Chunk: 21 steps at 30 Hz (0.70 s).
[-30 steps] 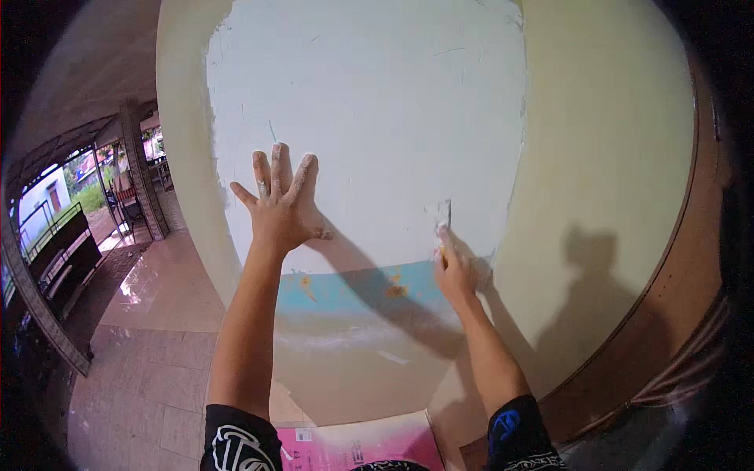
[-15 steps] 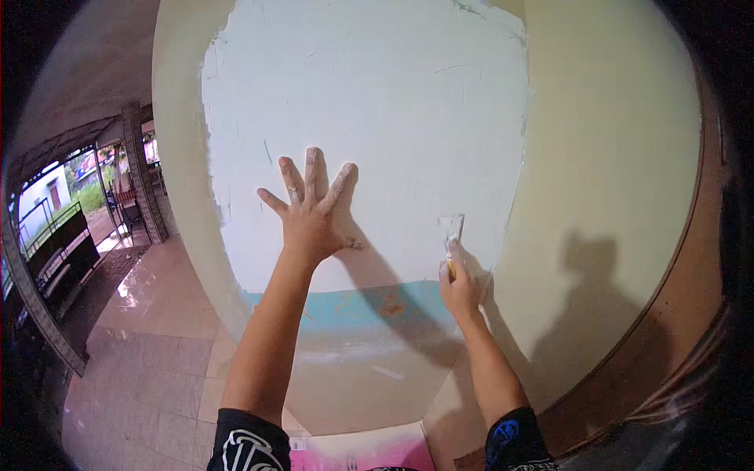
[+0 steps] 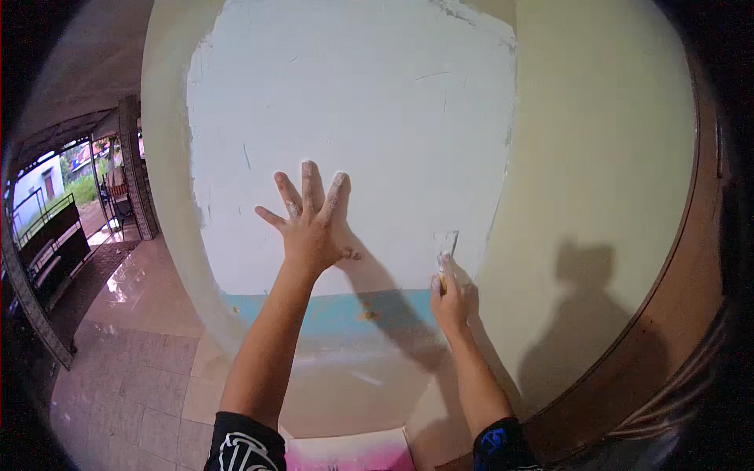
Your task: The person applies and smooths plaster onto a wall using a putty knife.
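My left hand [image 3: 306,235] is pressed against a white coated patch [image 3: 369,118] on the wall, fingers spread and dusted with pale residue. It holds nothing. To its right, my right hand [image 3: 454,302] grips a putty knife [image 3: 445,242] with a yellowish handle. The blade points up and lies against or very near the lower right part of the patch; exact contact cannot be told. Some whitish material shows on the blade. Below the white area runs a teal band [image 3: 408,306] with brownish spots.
Cream-yellow wall [image 3: 605,165] surrounds the patch and carries my shadow at right. A brown border [image 3: 667,314] curves along the right side. At lower left is a tiled floor [image 3: 149,377], with a pillar [image 3: 137,169] and a dark railing [image 3: 55,235] beyond. Something pink and white [image 3: 353,455] lies below.
The view has shifted, so the wall sits farther left and slightly lower. Against the patch, my left hand is a little farther right; the putty knife has moved slightly right and down.
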Motion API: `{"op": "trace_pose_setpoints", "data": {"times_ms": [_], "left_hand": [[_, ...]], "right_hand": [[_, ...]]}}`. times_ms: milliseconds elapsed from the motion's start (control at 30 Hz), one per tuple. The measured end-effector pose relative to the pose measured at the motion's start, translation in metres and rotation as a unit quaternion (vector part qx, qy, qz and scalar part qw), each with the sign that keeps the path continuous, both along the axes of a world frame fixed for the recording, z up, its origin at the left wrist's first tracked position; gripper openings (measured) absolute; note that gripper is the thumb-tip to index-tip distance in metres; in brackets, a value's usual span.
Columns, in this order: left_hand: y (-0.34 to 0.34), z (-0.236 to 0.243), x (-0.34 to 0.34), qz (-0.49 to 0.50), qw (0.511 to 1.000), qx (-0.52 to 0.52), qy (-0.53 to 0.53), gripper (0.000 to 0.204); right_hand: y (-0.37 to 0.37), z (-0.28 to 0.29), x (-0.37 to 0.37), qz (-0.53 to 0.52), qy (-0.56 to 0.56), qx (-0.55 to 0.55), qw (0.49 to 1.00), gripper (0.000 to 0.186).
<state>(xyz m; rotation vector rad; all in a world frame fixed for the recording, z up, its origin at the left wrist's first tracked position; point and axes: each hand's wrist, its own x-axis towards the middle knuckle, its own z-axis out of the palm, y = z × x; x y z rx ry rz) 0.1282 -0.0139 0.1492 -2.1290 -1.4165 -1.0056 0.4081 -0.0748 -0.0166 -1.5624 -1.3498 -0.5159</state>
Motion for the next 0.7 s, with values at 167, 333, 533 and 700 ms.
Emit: {"op": "trace_pose_setpoints", "data": {"times_ms": [167,333,533,700], "left_hand": [[0.017,-0.01,-0.013,-0.002,0.999,0.034,-0.01,0.147],[0.002,0.002,-0.004,0.008,1.0,0.018,-0.015,0.146],[-0.001,0.004,0.004,0.012,1.0,0.017,-0.023,0.152],[-0.003,0.005,-0.002,0.03,0.999,-0.013,-0.013,0.153]], "right_hand": [[0.013,0.115,-0.006,-0.003,-0.034,0.087,0.996,0.055],[0.007,0.081,0.014,-0.028,-0.039,0.076,0.996,0.057],[0.005,0.044,0.028,-0.01,-0.059,0.103,0.993,0.056],[-0.021,0.16,0.007,-0.008,0.1,-0.044,0.994,0.048]]}}
